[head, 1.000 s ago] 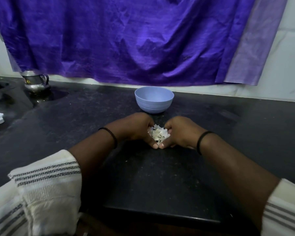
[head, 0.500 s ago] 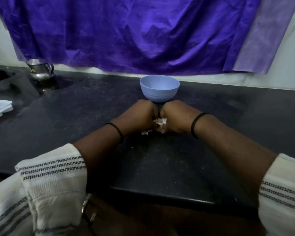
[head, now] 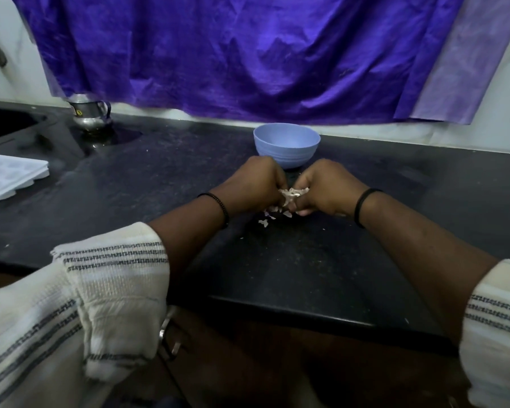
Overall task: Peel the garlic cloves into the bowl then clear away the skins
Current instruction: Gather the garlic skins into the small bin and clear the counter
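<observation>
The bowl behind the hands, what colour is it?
Pale blue, plain; the bowl shows clearly in the head view, the only one.

Head-worn view, forward and down

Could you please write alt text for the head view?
Two hands, left hand and right hand, gather garlic skins on a black counter, just before a blue bowl; a few scraps lie loose beneath them.
</observation>
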Action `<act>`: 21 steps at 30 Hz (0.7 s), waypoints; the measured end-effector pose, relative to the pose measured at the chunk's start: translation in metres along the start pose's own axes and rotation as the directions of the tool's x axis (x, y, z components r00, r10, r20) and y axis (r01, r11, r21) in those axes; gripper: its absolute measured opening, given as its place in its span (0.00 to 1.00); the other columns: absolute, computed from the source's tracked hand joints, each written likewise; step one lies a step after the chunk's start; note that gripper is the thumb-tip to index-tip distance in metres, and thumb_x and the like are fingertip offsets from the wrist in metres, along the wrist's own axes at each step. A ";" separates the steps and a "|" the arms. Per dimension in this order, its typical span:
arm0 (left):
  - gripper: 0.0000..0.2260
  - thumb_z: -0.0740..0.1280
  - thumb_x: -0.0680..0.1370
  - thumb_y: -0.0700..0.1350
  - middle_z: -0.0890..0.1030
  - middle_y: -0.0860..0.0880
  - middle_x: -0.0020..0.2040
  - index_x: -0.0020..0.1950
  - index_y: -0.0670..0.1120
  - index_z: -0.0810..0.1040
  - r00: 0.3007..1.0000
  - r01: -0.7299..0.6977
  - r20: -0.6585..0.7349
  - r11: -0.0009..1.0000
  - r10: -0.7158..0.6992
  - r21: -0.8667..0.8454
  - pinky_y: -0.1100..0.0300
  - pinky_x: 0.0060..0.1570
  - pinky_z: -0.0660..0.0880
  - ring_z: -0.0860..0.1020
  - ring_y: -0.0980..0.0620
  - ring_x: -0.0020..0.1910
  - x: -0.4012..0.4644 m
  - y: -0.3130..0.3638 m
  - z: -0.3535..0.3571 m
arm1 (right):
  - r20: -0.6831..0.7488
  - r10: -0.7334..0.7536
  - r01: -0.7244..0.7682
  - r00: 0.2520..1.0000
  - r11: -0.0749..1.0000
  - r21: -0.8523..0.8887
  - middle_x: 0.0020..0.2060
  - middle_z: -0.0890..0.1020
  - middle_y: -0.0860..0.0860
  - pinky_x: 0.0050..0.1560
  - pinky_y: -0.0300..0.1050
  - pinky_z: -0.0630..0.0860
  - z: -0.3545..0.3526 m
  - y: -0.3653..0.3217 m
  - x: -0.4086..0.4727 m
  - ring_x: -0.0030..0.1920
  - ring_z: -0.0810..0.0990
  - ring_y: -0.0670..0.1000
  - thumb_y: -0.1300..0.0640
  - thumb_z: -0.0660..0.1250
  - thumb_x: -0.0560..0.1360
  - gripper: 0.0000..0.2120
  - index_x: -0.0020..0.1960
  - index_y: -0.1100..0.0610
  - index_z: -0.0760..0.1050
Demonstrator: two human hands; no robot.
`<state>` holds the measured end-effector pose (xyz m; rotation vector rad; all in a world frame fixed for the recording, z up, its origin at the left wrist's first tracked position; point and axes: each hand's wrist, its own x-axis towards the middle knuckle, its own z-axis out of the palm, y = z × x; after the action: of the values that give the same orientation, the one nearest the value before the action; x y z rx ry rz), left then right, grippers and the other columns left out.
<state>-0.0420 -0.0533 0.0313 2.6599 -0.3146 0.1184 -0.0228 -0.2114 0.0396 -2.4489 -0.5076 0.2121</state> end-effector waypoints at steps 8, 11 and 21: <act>0.03 0.74 0.73 0.38 0.85 0.49 0.39 0.45 0.45 0.86 0.999 -0.036 0.008 0.999 0.036 -0.009 0.72 0.30 0.69 0.77 0.60 0.31 0.002 0.023 -0.009 | -0.024 0.028 -0.026 0.999 0.997 0.069 0.33 0.86 0.53 0.44 0.44 0.84 -0.018 0.002 -0.015 0.36 0.86 0.48 0.67 0.79 0.67 0.06 0.38 0.59 0.84; 0.03 0.74 0.73 0.38 0.85 0.48 0.39 0.45 0.44 0.86 0.999 -0.046 0.011 0.999 0.046 -0.001 0.71 0.30 0.70 0.77 0.61 0.31 -0.003 0.027 -0.011 | -0.027 0.030 -0.029 0.999 0.998 0.061 0.32 0.86 0.52 0.43 0.44 0.83 -0.021 0.000 -0.019 0.36 0.86 0.48 0.67 0.79 0.67 0.06 0.37 0.58 0.84; 0.03 0.74 0.72 0.36 0.84 0.48 0.36 0.43 0.43 0.87 0.999 -0.040 -0.013 0.999 0.040 -0.002 0.75 0.26 0.68 0.75 0.62 0.25 -0.023 0.024 -0.029 | -0.037 0.045 -0.042 0.998 0.996 0.075 0.32 0.85 0.53 0.39 0.41 0.81 -0.015 -0.023 -0.025 0.34 0.85 0.49 0.67 0.78 0.67 0.06 0.41 0.61 0.83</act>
<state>-0.0712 -0.0561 0.0641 2.6505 -0.3642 0.1479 -0.0485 -0.2125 0.0665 -2.3885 -0.4225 0.1980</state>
